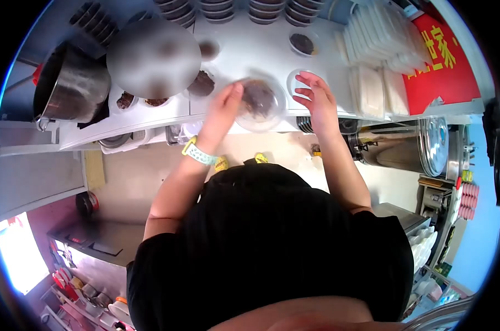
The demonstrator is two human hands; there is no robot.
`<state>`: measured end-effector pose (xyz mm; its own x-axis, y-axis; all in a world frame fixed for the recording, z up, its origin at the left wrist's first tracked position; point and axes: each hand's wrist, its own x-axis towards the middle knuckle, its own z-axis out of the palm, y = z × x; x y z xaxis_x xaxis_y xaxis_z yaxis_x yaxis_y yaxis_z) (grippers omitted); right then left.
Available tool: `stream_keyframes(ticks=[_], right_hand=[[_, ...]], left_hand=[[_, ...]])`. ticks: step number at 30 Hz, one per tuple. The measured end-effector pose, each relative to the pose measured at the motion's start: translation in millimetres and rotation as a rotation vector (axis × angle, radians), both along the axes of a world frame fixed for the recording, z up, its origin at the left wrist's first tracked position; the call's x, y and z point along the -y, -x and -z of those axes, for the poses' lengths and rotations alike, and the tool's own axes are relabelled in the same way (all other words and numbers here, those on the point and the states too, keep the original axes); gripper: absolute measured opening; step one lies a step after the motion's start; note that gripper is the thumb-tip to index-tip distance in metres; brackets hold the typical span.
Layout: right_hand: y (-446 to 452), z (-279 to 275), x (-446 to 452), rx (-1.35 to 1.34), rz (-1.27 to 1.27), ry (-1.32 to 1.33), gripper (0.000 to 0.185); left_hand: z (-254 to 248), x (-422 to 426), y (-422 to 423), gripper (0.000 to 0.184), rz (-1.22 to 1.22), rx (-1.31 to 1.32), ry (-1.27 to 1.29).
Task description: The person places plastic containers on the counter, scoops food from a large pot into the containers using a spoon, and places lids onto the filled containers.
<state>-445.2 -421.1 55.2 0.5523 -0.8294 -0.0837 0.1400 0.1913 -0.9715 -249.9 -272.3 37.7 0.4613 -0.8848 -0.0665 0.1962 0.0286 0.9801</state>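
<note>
My left hand [223, 110], with a wristband on its wrist, grips the left rim of a clear round plastic bowl [261, 105]. Dark food shows inside the bowl, which is at the counter's front edge and slightly blurred. To its right my right hand [319, 99] is open with the fingers spread, and nothing is in it. Those fingers are over a round white lid or shallow bowl [294, 83], partly hidden by them; whether they touch it I cannot tell. Behind it stands a small bowl of dark food [302, 44].
Stacked bowls [217, 11] line the back of the white counter [250, 47]. A large metal pot [73, 83] stands left, near bowls of dark food [202, 84]. White containers [371, 88] are piled right, above a steel drum [396, 146]. One round patch is blurred out.
</note>
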Motion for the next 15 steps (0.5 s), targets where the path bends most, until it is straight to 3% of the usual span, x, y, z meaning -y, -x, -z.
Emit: stream_keyframes(ticks=[7,8,10,13,15], right_hand=[[-14,-17,-16,-0.125,-0.205,0.149,0.036],[-14,-14,-13,-0.128,-0.206,0.147,0.036],[-20,-9,1,-0.412,-0.342,0.426,0.038],[-30,-16,12,-0.424,-0.216,0.577,0.037],[-41,-3,17,-0.307,-0.087,0.67,0.031]], left_hand=[[-19,7,0,0.036,0.03,0.535,0.02],[-19,10,2,0.033,0.047,0.399,0.022],[-13,19,-3,0.031,0.058,0.263,0.03],[-8,28,-15,0.042,-0.019,0.285,0.06],[-14,27,-13,0.05,-0.182,-0.034,0.134]])
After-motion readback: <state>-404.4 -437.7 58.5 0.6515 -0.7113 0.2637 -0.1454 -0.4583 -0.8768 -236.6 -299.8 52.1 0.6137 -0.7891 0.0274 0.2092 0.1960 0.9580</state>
